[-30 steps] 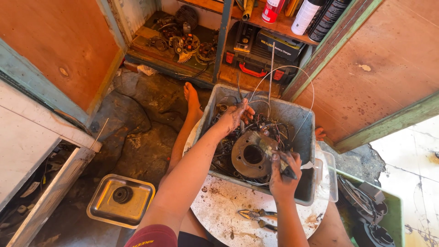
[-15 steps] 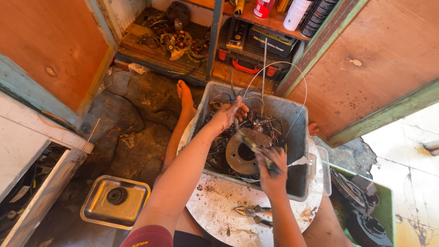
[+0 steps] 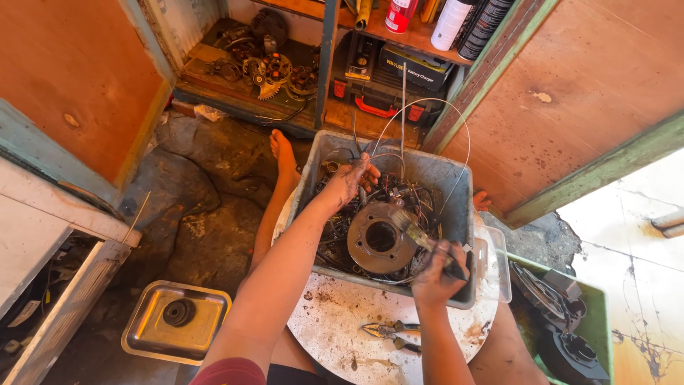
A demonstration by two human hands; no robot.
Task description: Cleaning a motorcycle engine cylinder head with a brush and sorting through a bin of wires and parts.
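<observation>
the person sits on the floor w/ a grey tub (image 3: 456, 187) in front, between the legs. the tub is full of tangled wires (image 3: 399, 196) and metal parts; some thin wires stand up over the far rim. on top of the tangle lies a round metal disc (image 3: 377, 239) w/ a big hole in the middle, a bit tilted.

left hand (image 3: 351, 180) is in the far left part of the tub, fingers half curled on the wires; i cannot tell if it really grips one. right hand (image 3: 436, 269) is at the near right corner, closed around the dark handle of a brush (image 3: 420, 235). the bristle end of the brush touches the right edge of the disc.

the tub stands on a round white board (image 3: 335, 335), dirty w/ brown spots. on the board, just near the tub, lie pliers (image 3: 392, 334) w/ green-yellow handles. a clear plastic lid (image 3: 495, 267) leans at the right side of the tub.

left on the floor is a steel tray (image 3: 149, 335) w/ one small black round part (image 3: 178, 311) in it. at the far right is a green crate (image 3: 595, 314) w/ dark engine parts inside. behind, an open cupboard (image 3: 328, 43) holds gear parts on the low shelf, a black-red box, and spray cans above.
</observation>
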